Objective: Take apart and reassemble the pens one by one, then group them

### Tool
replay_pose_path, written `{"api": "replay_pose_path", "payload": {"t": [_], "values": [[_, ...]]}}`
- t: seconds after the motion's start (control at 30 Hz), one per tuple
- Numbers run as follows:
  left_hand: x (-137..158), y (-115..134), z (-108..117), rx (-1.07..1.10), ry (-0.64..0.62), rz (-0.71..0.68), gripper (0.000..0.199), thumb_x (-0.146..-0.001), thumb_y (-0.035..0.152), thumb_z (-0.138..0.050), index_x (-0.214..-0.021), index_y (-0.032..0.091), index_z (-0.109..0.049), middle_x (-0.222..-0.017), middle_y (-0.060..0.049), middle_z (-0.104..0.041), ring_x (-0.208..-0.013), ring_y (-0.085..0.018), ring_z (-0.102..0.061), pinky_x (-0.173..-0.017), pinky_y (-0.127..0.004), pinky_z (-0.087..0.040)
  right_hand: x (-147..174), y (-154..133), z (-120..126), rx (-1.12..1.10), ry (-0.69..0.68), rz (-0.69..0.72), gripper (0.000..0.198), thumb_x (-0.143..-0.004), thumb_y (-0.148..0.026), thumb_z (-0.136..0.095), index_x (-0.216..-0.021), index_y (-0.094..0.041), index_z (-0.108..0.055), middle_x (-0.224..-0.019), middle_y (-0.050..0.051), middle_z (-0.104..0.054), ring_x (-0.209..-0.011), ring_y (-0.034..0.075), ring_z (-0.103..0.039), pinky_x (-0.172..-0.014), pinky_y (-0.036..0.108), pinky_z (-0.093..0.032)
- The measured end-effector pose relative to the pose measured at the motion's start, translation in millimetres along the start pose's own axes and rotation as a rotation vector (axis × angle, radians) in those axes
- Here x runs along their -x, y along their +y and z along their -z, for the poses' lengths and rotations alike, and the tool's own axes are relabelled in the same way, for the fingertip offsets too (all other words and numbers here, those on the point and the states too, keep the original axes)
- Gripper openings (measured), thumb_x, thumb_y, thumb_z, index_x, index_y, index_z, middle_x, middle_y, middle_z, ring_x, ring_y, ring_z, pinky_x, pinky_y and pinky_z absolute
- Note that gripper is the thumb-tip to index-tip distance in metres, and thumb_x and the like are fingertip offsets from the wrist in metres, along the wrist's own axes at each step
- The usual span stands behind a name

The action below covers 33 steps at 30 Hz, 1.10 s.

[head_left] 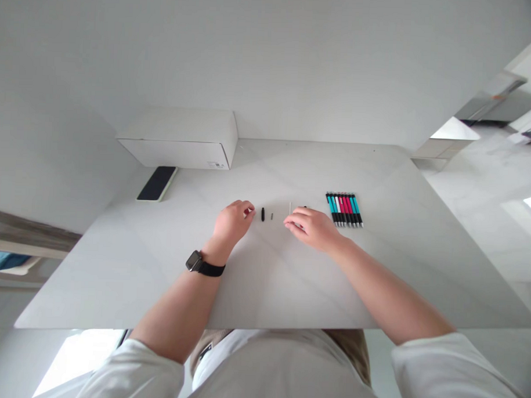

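Where wall meets white table (376,272), box (180,139), phone (157,183)

Office-like or studio workroom, seen from above a desk. A broad white table (376,272) with a faint marble pattern stands against a plain white wall (271,48). Furnishings are sparse and tidy: a closed white cardboard box (180,138) with a small printed label sits at the far edge, a dark phone (157,183) lies beside it, and a neat row of pens (344,210) in teal, red and white rests on the tabletop. To the right, a pale glossy floor (487,189) reflects daylight. No kitchen or workshop fittings appear; stationery and bare surfaces suggest desk work.
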State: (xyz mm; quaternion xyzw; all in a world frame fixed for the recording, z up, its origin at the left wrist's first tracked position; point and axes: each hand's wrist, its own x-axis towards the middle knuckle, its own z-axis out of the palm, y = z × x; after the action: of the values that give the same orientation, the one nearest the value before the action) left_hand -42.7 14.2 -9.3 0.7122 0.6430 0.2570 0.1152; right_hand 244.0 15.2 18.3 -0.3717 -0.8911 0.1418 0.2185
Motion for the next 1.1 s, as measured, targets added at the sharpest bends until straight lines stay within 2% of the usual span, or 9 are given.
{"api": "replay_pose_path", "payload": {"t": [0.2,0.33,0.43,0.53,0.7,0.9,1.1], "values": [[-7.7,2.2,5.6,0.408,0.124,0.158,0.018,-0.091,0.038,-0.067,-0.100,0.023,-0.072,-0.096,-0.004,-0.075,-0.073,-0.017,-0.062,-0.067,-0.029,-0.045,-56.7,1.9,-19.6,0.131,-0.078,0.014,0.026,-0.102,-0.020,-0.057,-0.118,-0.028,-0.075,-0.112,0.006,-0.071,-0.103,0.021,-0.064,-0.084,0.031,-0.045],[-13.0,0.4,1.2,0.748,0.194,0.272,0.025,-0.086,0.041,-0.072,-0.101,0.022,-0.069,-0.093,-0.004,-0.071,-0.068,-0.013,-0.057,-0.057,-0.024,-0.041,-92.6,6.0,-42.6,0.189,-0.199,0.051,0.036,-0.095,-0.009,-0.057,-0.118,-0.029,-0.077,-0.116,0.007,-0.069,-0.108,0.023,-0.062,-0.084,0.031,-0.044],[-16.0,-0.9,0.2,0.945,0.202,0.329,0.029,-0.082,0.042,-0.076,-0.102,0.022,-0.067,-0.095,-0.003,-0.069,-0.067,-0.011,-0.055,-0.052,-0.021,-0.040,-108.0,7.4,-54.4,0.201,-0.254,0.080,0.031,-0.095,-0.010,-0.059,-0.110,-0.029,-0.079,-0.116,0.007,-0.069,-0.109,0.024,-0.061,-0.083,0.031,-0.044],[-17.4,-1.3,1.5,1.048,0.201,0.336,0.031,-0.080,0.041,-0.078,-0.102,0.022,-0.066,-0.097,-0.003,-0.067,-0.068,-0.010,-0.055,-0.051,-0.021,-0.040,-112.8,6.2,-55.2,0.199,-0.233,0.096,0.023,-0.096,-0.014,-0.063,-0.106,-0.026,-0.078,-0.115,0.008,-0.070,-0.110,0.026,-0.060,-0.083,0.032,-0.044],[-15.8,0.5,-0.4,1.077,0.171,0.307,0.031,-0.081,0.040,-0.080,-0.103,0.021,-0.068,-0.094,-0.002,-0.066,-0.068,-0.010,-0.053,-0.052,-0.021,-0.041,-97.9,2.6,-33.8,0.080,-0.065,0.025,0.021,-0.097,-0.013,-0.061,-0.110,-0.024,-0.073,-0.109,0.007,-0.072,-0.105,0.024,-0.062,-0.087,0.033,-0.045],[-5.6,14.7,-9.7,1.000,0.020,0.227,0.031,-0.084,0.043,-0.079,-0.104,0.021,-0.070,-0.081,-0.001,-0.064,-0.062,-0.010,-0.051,-0.054,-0.023,-0.040,-51.2,-2.0,-3.2,-0.095,0.124,-0.099,0.020,-0.098,-0.018,-0.061,-0.112,-0.026,-0.072,-0.103,0.003,-0.072,-0.087,0.018,-0.065,-0.081,0.031,-0.048],[10.4,38.4,-13.4,0.830,-0.085,0.082,0.026,-0.088,0.044,-0.076,-0.102,0.021,-0.073,-0.085,-0.003,-0.068,-0.070,-0.013,-0.057,-0.060,-0.024,-0.043,-7.7,-0.4,-6.2,-0.200,0.257,-0.130,0.020,-0.098,-0.018,-0.062,-0.114,-0.026,-0.072,-0.103,0.004,-0.073,-0.086,0.018,-0.067,-0.080,0.031,-0.052]]}}
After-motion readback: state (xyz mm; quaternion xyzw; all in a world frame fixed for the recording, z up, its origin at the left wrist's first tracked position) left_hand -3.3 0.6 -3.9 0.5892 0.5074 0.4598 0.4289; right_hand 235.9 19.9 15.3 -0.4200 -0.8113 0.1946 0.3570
